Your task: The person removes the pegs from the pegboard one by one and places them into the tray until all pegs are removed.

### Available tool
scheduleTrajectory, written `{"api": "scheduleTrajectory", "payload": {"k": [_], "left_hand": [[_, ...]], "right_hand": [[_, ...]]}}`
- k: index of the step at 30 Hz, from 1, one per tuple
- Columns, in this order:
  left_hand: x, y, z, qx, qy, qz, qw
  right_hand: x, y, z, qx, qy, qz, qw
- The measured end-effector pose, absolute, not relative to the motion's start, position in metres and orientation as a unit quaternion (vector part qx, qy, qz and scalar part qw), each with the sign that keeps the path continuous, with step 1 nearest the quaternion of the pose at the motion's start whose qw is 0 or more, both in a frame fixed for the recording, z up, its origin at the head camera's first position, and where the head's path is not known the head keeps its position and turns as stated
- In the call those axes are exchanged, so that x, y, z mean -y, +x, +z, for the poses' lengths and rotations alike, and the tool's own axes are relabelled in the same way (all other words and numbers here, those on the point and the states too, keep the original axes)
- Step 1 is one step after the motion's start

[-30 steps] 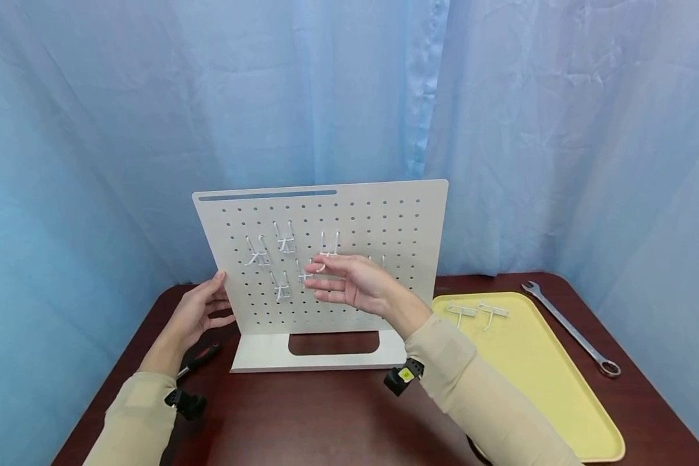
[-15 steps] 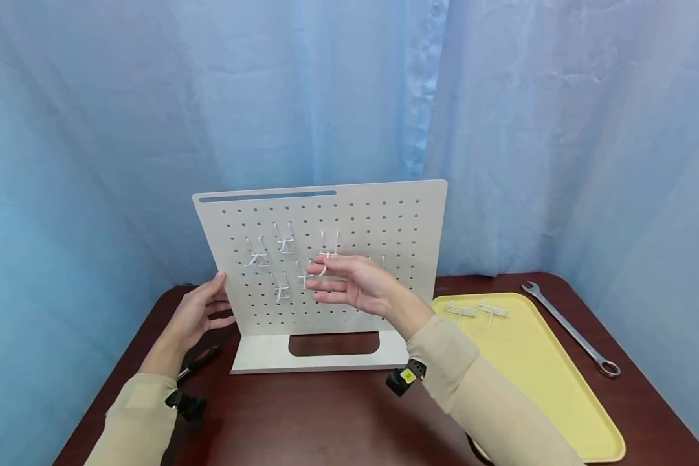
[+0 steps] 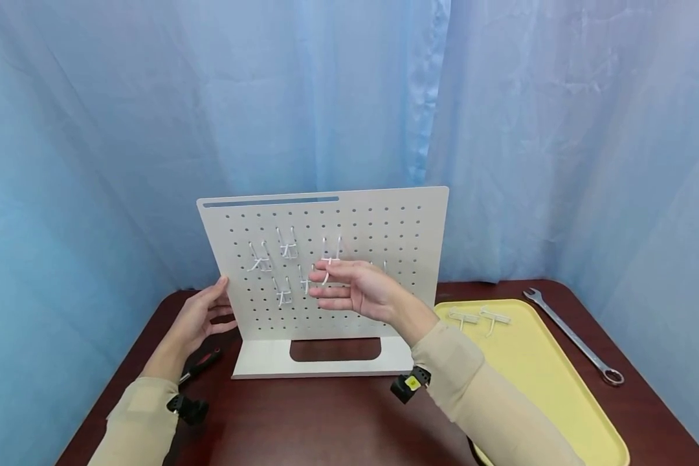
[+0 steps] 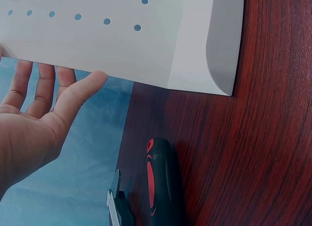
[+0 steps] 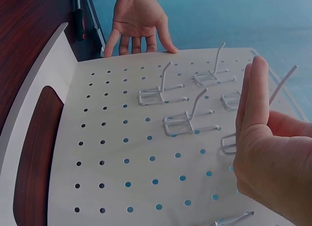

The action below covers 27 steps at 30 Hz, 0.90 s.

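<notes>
A white pegboard (image 3: 355, 317) stands upright on its base, with several white wire hooks on its face, such as the upper one (image 3: 288, 249). My right hand (image 3: 364, 291) is at another hook (image 3: 331, 259) near the middle of the board, pinching its prong between thumb and fingers, and partly covers hooks behind it. The same prong (image 5: 282, 84) rises between thumb and fingers in the right wrist view. At the board's left edge is my left hand (image 4: 44, 123). Its thumb tip touches the edge, while its fairly straight fingers pass partly behind the board.
Two more white hooks (image 3: 495, 317) lie on a yellow tray (image 3: 536, 375) at the right. A combination wrench (image 3: 573, 336) lies beyond the tray. Beside the left hand are a black and red tool handle (image 4: 163, 182) and a dark metal tool (image 4: 117, 206). Blue curtains (image 3: 326, 97) hang behind.
The pinched hook's prong has shifted slightly right and down against the fingers. The head view has tilted up a little. My left hand stays at the board's edge.
</notes>
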State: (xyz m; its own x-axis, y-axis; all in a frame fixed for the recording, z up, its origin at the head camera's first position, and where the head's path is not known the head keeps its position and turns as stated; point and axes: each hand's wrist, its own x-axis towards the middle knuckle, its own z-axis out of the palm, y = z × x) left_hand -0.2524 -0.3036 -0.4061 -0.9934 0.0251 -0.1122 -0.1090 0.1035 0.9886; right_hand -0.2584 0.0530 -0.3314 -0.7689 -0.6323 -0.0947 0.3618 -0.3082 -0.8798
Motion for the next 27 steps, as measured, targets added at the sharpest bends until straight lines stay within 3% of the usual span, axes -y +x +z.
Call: {"api": "scheduleTrajectory", "payload": {"k": [27], "left_hand": [[0.307,-0.254,-0.403,-0.745,-0.028,0.664,0.045]], "right_hand": [[-0.078,-0.249,-0.319,-0.57,-0.184,-0.743,0.298]]}}
